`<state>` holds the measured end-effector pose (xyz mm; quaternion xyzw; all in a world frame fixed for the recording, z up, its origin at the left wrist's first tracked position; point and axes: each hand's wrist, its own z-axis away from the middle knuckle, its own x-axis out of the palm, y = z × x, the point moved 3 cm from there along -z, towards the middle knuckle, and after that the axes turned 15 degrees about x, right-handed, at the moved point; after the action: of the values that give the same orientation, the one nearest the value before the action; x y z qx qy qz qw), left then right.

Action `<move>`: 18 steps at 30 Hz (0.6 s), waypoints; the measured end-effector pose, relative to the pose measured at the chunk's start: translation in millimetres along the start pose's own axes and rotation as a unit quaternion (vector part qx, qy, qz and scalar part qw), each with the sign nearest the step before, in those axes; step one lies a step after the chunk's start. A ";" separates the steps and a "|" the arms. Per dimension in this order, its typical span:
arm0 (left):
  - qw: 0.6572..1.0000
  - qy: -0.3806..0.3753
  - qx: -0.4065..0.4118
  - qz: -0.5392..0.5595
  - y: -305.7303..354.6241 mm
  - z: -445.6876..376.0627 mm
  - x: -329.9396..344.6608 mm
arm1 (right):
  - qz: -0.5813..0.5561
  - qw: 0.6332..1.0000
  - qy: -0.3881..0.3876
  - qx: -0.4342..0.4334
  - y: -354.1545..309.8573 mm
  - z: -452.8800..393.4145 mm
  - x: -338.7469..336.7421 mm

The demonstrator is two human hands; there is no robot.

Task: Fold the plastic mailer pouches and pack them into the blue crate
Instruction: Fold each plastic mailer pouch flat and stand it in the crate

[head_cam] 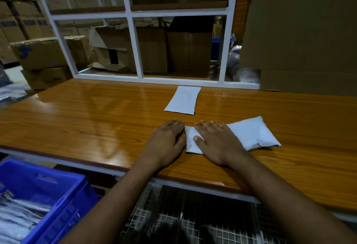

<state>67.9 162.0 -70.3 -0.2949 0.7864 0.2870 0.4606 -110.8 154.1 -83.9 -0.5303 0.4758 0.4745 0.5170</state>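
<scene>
At the frame's centre, a white mailer pouch (251, 134) lies on the wooden bench (96, 112), glossy and puffy (its left part folded over). The right hand (216, 141) presses it with flat, straight fingers; the left hand (166, 141) rests flat just beside it. The blue crate (63, 191) sits lower left.

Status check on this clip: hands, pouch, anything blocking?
Left hand and right hand flat, pressing the pouch on the table. Second pouch lies beyond. Blue crate lower left, unobstructed.
</scene>
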 end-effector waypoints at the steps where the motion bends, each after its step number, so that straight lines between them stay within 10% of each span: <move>1: 1.000 0.004 0.005 0.017 3.6 -2.8 1.3 | 0.009 1.000 0.001 0.007 -1.4 -0.2 -0.3; 12: 0.977 -0.201 -0.017 -0.071 12.5 -3.5 8.6 | -0.160 0.986 -0.041 0.006 15.5 12.2 -13.7; 18: 0.991 -0.120 -0.025 -0.044 13.3 -5.5 1.7 | -0.105 0.992 -0.006 -0.070 51.6 8.1 -38.4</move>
<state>54.4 166.5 -67.1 -0.3043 0.7043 0.3190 0.5565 -165.9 162.0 -50.8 -0.6094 0.3799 0.4532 0.5282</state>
